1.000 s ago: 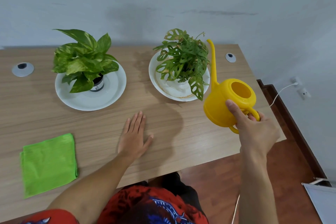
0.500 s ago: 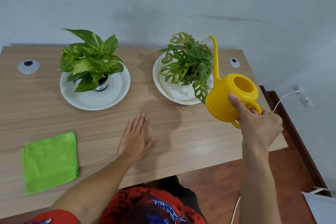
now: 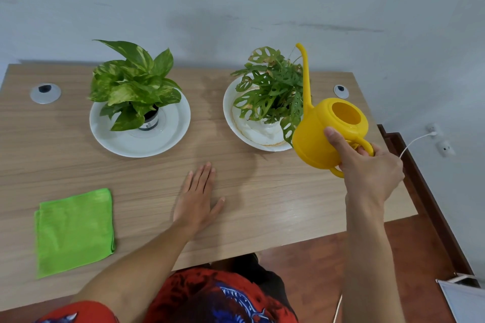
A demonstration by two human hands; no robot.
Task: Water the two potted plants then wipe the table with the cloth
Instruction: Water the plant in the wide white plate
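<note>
My right hand [image 3: 367, 170] grips the handle of a yellow watering can [image 3: 320, 134], held in the air at the table's right side. Its long thin spout rises over the right potted plant [image 3: 273, 92], which has holed leaves and stands in a white dish [image 3: 236, 118]. The left potted plant [image 3: 133, 84], broad variegated leaves in a small dark pot, sits on a white plate [image 3: 173, 134]. A folded green cloth [image 3: 74, 228] lies at the front left. My left hand [image 3: 198, 196] rests flat on the wooden table [image 3: 262, 191], fingers spread, holding nothing.
Two round grey cable grommets [image 3: 46, 92] [image 3: 340, 90] sit in the table near the back corners. A grey wall runs behind the table. To the right are a red-brown floor, a wall socket with a white cable [image 3: 417, 139] and a white object [image 3: 464, 296].
My right hand has lifted the watering can slightly and carried it towards the right plant. The left hand has stayed flat on the table.
</note>
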